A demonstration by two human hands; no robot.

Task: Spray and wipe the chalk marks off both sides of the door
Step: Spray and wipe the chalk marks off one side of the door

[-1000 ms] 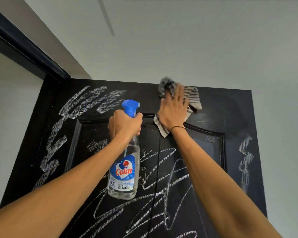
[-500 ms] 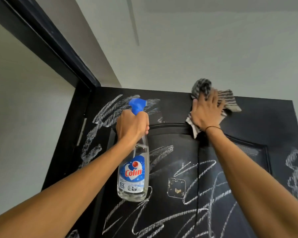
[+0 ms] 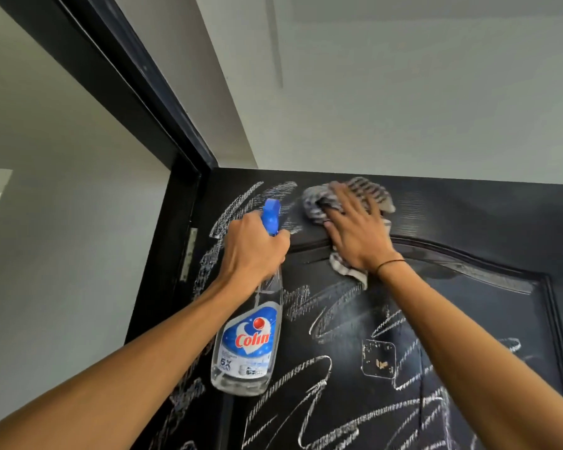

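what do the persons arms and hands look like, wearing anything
Both forearms are bare, with no sleeves in view and no gloves on either the left hand or the right hand. The only thing worn is a thin dark band around the right wrist. No rings or watch show.

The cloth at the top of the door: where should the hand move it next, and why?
Probably slide the cloth left under the right hand: thick chalk marks remain beside it near the door top corner, while the right part looks wiped.
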